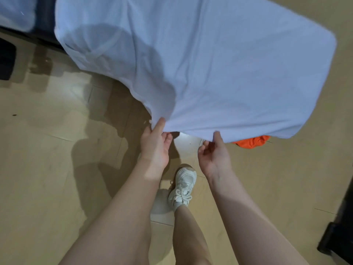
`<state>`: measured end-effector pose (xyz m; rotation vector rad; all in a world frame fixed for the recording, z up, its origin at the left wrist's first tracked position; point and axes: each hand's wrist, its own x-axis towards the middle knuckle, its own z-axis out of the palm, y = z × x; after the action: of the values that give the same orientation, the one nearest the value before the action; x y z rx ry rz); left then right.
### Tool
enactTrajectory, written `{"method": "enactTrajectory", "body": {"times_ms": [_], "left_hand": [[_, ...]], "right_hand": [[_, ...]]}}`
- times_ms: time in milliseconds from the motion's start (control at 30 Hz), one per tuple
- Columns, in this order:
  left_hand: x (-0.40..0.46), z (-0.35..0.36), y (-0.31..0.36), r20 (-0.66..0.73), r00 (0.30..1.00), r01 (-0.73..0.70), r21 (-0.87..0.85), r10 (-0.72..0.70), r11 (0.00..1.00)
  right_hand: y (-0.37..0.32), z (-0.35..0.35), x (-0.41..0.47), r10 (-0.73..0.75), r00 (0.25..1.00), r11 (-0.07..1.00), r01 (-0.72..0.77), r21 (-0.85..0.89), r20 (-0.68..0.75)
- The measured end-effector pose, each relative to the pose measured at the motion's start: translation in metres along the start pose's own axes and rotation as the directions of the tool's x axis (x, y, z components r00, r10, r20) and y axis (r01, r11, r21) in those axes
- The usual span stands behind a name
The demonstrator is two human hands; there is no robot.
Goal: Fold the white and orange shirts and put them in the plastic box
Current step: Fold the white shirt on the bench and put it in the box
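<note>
You see thin, matt white cloth in the shirt (210,64), a glossy smooth floor (47,159), and a mesh-fabric shoe (184,185).

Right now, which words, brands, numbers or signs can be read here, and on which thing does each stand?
None can be read.
White shirt: plain cloth, no print shows.
Orange shirt: mostly hidden, no text shows.
Shoe: no logo can be made out.

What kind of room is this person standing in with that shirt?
Probably a room in a home, though little shows. The floor is pale wood-look boards, an orange shirt lies on it, and both hands hold up a white shirt above a white sneaker.
</note>
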<state>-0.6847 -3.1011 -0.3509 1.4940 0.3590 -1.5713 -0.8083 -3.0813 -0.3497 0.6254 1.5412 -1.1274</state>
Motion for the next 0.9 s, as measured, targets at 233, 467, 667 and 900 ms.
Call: {"method": "enactTrajectory", "body": {"times_ms": [233,467,667,900], "left_hand": [[-0.072,0.075,0.062,-0.260,0.924,-0.213,0.255,0.279,0.943],[-0.023,0.164,0.097,-0.193,0.960,-0.117,0.383,0.203,0.916],[-0.033,0.150,0.054,0.366,0.830,-0.493,0.835,0.420,0.247],[-0.048,0.152,-0.052,0.745,0.661,-0.720,0.663,0.087,-0.206]], "right_hand": [[-0.069,0.031,-0.097,-0.288,0.950,0.952,0.269,-0.150,-0.124],[-0.132,0.101,-0.067,-0.336,0.941,0.863,0.319,-0.391,0.027],[-0.139,0.042,-0.044,-0.515,0.842,0.581,0.480,-0.658,0.160],[-0.163,-0.059,0.008,-0.176,0.956,0.955,0.109,-0.275,-0.234]]}}
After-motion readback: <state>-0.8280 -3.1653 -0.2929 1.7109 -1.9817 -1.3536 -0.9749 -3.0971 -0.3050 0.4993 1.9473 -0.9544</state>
